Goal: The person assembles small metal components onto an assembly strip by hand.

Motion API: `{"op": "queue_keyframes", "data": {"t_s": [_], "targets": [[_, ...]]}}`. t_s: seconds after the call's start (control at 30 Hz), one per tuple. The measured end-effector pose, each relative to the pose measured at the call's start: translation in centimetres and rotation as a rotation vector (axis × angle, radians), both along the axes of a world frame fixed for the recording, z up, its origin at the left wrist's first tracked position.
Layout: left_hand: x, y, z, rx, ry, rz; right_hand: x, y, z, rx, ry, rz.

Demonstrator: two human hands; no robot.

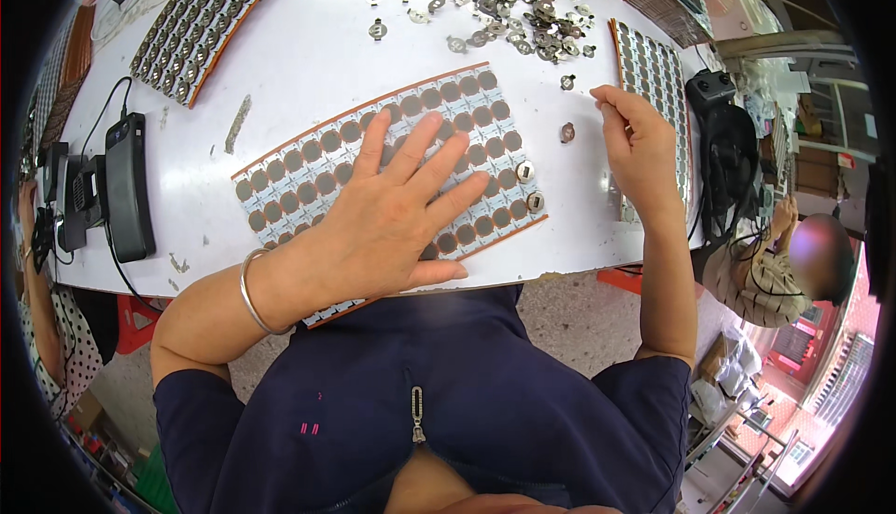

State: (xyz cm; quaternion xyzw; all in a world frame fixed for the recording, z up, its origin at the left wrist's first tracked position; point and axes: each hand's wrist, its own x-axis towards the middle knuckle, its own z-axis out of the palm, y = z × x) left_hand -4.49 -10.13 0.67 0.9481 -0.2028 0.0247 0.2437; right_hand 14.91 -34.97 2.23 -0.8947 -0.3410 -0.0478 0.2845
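My left hand (397, 211) lies flat, fingers spread, on a panel of small round circuit boards (308, 164) with an orange edge, on the white table (308, 48). Two round metal battery clips (530, 186) sit on the panel's right end, just past my fingertips. My right hand (637, 145) hovers right of the panel with thumb and fingertips pinched together; whether something small is between them I cannot tell. A single metal clip (567, 131) lies on the table just left of that hand.
A heap of loose metal clips (504, 6) lies at the table's far side. Another populated panel (201, 20) sits far left, a third panel (658, 94) at the right edge. A black device with cables (126, 187) stands left. A seated person (789, 262) is at right.
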Motion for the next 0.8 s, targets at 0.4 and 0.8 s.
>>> {"op": "queue_keyframes", "data": {"t_s": [0.4,0.8], "targets": [[0.0,0.1,-0.1,-0.002,0.0,-0.006,-2.4,1.5,0.9,-0.147,0.308,-0.049],[0.0,0.2,0.0,-0.004,-0.003,0.001,-2.5,0.9,0.5,-0.141,0.271,-0.017]]}}
